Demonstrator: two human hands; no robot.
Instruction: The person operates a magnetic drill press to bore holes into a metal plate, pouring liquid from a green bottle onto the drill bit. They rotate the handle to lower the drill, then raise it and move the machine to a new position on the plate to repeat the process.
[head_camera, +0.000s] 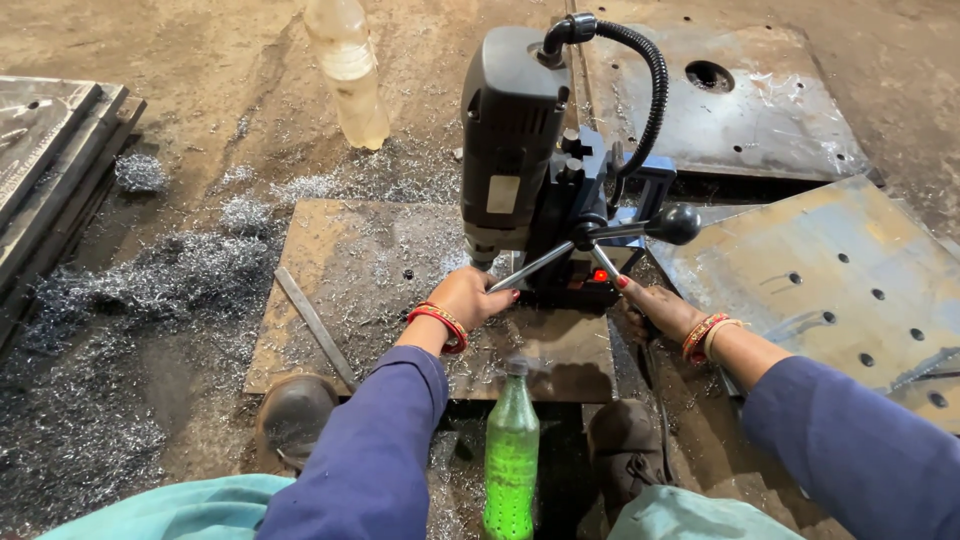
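Observation:
A black magnetic drill press (530, 160) stands on a rusty steel plate (350, 280) covered in metal shavings. My left hand (468, 298) is closed around one spoke of the drill's feed handle, below the motor housing. My right hand (655, 305) reaches to the base of the drill by a lit red switch (600, 276), fingers extended and touching it. Another handle spoke ends in a black ball knob (680, 224). Both wrists carry red and gold bangles, and both arms are in blue sleeves.
A green plastic bottle (511, 450) stands between my shoes (292, 415). A clear bottle (347, 70) stands at the back. Drilled steel plates (840, 280) lie at the right, another (740, 110) behind. Stacked plates (50, 160) sit left, shavings (150, 290) piled around. A flat metal strip (313, 325) lies on the plate.

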